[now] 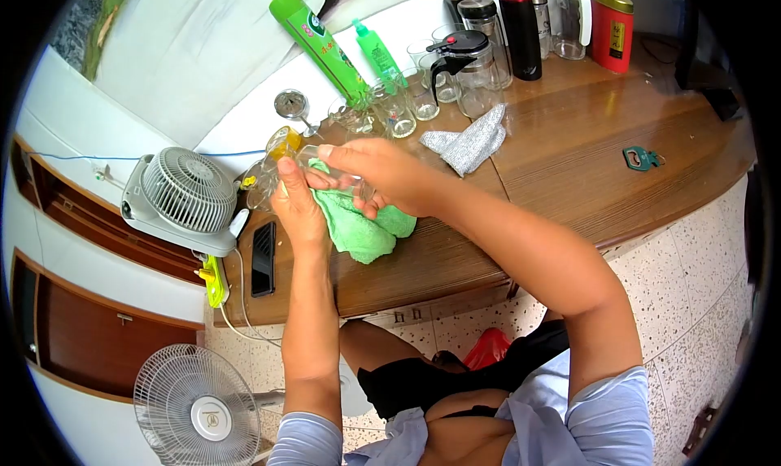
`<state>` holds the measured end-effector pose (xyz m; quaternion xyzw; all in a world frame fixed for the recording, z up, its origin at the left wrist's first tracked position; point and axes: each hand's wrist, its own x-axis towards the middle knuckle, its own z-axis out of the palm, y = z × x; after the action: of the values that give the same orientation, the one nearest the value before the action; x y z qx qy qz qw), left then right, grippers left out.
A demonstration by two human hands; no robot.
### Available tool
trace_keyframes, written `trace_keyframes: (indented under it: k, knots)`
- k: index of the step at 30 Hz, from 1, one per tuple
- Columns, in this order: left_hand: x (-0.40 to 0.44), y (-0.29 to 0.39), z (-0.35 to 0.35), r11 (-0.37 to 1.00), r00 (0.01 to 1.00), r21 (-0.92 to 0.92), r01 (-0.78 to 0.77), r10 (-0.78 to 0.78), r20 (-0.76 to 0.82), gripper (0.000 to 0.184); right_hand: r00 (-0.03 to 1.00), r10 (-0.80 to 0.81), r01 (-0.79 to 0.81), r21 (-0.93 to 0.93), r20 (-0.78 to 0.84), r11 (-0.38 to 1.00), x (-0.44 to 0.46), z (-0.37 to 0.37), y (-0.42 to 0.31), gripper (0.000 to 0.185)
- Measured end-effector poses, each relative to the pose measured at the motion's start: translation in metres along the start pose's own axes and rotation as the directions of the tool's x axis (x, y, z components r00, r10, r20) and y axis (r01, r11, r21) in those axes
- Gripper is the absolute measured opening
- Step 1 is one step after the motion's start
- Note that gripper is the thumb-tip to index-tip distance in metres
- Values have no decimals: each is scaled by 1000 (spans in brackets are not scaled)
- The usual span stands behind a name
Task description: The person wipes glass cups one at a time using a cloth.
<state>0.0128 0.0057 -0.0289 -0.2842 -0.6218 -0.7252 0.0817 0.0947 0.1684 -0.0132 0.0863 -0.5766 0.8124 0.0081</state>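
A clear drinking glass (350, 183) is held up over the table between my two hands, lying on its side. My left hand (301, 210) wraps the near-left end, thumb up, with a light green cloth (362, 231) hanging from the fingers below the glass. From the right, my right hand (382, 173) grips the same glass, its thumb along the top and fingers curled underneath. Fingers and cloth hide part of the glass. Just beyond the hands stand several clear glasses (399, 116), and a grey cloth (470, 140) lies to their right.
On the wooden table (569, 173) stand a glass teapot (480, 83), a black flask (518, 30), a red tin (612, 30), a green spray bottle (378, 55) and a tall green bottle (321, 51). A small fan (191, 189) and a phone (263, 258) sit left; a bottle opener (643, 158) lies right.
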Motion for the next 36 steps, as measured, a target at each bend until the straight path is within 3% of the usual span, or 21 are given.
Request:
trace_keyframes:
  k: [2, 5, 6, 8, 11, 14, 17, 19, 20, 23, 27, 29, 30, 32, 35, 36]
  knots:
    - [-1, -1, 3, 999, 1000, -43, 23, -23, 0, 64, 991, 69, -88, 167, 114, 982, 6, -8, 5, 50]
    - [-1, -2, 3, 999, 999, -36, 30, -30, 15, 63, 997, 5, -4, -7, 83, 1000, 13, -13, 10, 48]
    - [3, -6, 2, 1000, 1000, -17, 15, -15, 2, 62, 992, -128, 127, -200, 10, 972, 11, -10, 9, 46]
    - [6, -10, -2, 1000, 1000, 16, 9, -9, -16, 62, 910, -412, 313, -570, -49, 760, 4, 1, 8, 42]
    - [7, -7, 0, 999, 999, 17, 32, -32, -23, 61, 520, -853, 528, -804, 49, 276, 16, 2, 37, 43]
    - [4, -3, 3, 1000, 999, -18, 24, -24, -23, 61, 489, -860, 498, -856, 148, 137, 6, 5, 32, 44]
    - [4, -3, 1, 1000, 999, 21, -11, 12, -37, 62, 582, -811, 539, -775, 61, 329, 3, 7, 28, 47]
    - [4, -4, 2, 998, 997, 41, -44, 46, -57, 62, 896, -440, 398, -337, -55, 853, 4, 7, 16, 46]
    - [3, -5, 1, 998, 998, 41, -39, 41, -55, 62, 979, -204, 203, -68, -8, 977, 5, 5, 11, 45]
    - [4, -7, -4, 999, 998, 38, -29, 31, -53, 61, 982, 49, -77, 150, 183, 986, 9, -6, 10, 39]
    - [1, 2, 2, 998, 997, 25, 51, -49, -53, 61, 990, -84, 102, -176, 110, 979, 5, -4, 6, 39]
    - [1, 4, 3, 997, 996, 35, 64, -62, -62, 61, 988, -148, 153, -426, 45, 892, 3, 1, 3, 43]
    - [3, 0, 0, 998, 997, 47, 40, -37, -71, 62, 931, -362, 325, -534, 37, 780, 5, 1, 11, 45]
    - [5, -1, 0, 998, 998, 60, 5, -1, -70, 62, 685, -722, 554, -714, 101, 427, 11, 1, 34, 50]
    - [4, 1, 3, 999, 998, 48, -22, 24, -50, 63, 530, -829, 496, -858, 178, 133, 6, 7, 36, 52]
    - [4, 1, 3, 999, 998, 35, -28, 29, -46, 64, 531, -828, 507, -851, 183, 138, 6, 6, 35, 54]
